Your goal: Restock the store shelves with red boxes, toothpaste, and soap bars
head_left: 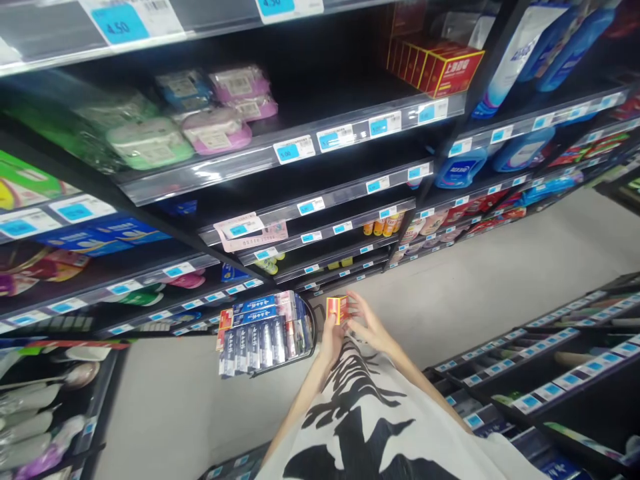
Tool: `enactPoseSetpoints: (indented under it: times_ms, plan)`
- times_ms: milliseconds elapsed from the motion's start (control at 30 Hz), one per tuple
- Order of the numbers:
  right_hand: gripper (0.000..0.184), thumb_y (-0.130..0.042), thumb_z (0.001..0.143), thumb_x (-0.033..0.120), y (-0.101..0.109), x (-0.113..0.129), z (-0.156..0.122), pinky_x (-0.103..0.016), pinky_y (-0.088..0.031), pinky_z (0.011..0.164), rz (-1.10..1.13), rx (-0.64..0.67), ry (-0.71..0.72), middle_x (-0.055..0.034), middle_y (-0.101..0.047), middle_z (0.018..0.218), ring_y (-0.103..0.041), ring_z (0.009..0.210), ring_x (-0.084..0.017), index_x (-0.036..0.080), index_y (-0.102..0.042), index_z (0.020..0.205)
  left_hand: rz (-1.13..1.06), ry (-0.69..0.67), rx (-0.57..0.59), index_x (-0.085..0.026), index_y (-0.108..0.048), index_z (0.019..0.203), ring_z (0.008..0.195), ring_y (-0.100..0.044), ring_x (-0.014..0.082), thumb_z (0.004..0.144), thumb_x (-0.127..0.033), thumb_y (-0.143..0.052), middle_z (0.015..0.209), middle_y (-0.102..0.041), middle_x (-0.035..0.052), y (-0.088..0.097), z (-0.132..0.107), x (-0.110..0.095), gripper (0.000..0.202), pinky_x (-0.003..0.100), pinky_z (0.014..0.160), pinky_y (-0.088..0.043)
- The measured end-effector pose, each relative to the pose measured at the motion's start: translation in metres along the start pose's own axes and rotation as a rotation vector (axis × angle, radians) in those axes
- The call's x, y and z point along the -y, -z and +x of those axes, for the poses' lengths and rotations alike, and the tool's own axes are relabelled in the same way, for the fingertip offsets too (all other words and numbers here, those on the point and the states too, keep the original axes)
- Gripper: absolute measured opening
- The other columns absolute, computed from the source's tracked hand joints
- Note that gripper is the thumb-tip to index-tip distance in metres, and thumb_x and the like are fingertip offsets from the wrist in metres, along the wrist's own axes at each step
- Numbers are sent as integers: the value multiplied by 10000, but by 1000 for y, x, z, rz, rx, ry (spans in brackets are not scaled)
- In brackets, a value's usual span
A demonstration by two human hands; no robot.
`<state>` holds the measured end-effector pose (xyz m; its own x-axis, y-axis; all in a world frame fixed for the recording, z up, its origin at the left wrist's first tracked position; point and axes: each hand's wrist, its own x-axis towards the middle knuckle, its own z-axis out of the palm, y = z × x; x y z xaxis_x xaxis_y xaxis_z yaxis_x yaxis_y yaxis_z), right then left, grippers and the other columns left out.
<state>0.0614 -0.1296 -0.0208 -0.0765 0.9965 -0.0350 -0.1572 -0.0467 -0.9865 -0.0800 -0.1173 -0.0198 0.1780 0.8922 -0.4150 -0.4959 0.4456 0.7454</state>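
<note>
Pointing forward (seemingly lengthwise), red box [335,308]

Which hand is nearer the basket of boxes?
Left. The left hand is just right of the basket in the picture; the right hand is farther right, beyond the red box.

Top price tag [127,23] reads 4.50 (lower tag [294,150]: 5.00).

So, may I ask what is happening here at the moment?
In a shop aisle, a person holds a small red and yellow box in the left hand, with the right hand at its other side. Close by, blue and white boxes stand packed in a dark-rimmed basket. Red boxes also stand on a shelf ahead.
</note>
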Motion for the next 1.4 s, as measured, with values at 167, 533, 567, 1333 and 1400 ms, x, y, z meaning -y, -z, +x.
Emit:
enactPoseSetpoints:
  times_ms: [167,533,567,1333,1400]
  plan:
    - [654,-711,830,653,-12,-20,16,-440,-472,1123,482,-61,-298,-48,-656,1431,-626,1281,-264,299,-634,1374,864,-516,-245,-213,-492,1459,1344,-511,344,555,-321,-904,1383,-516,145,13,4,-1,999,517,1156,-423]
    - [438,-766,807,555,-7,-9,20,-372,-532,948,530,-145,-351,-43,-784,1196,-711,1073,-264,257,-790,1127,1180,-847,-267,-231,-402,1525,1290,-539,347,624,-243,-843,1337,-458,143,15,2,4,1003,521,1067,-513]
    - [443,-747,820,573,-5,-10,19,-376,-528,960,524,-146,-348,-42,-781,1207,-707,1094,-268,262,-790,1132,1161,-830,-240,-234,-396,1529,1294,-537,344,629,-250,-847,1345,-464,146,14,2,3,1007,519,1069,-511]
    - [470,-736,712,669,22,-22,16,-299,-518,619,355,-467,-421,-26,-716,607,-656,600,-199,204,-707,769,638,88,27,-193,-733,912,969,-695,307,822,-836,-524,953,-762,95,6,0,16,682,425,941,-521]
    - [402,-741,711,609,19,-22,15,-286,-499,600,392,-558,-405,-7,-695,590,-629,583,-187,212,-695,756,728,64,32,-226,-742,1017,1040,-684,323,858,-822,-466,1048,-762,99,0,-4,9,676,442,952,-527]
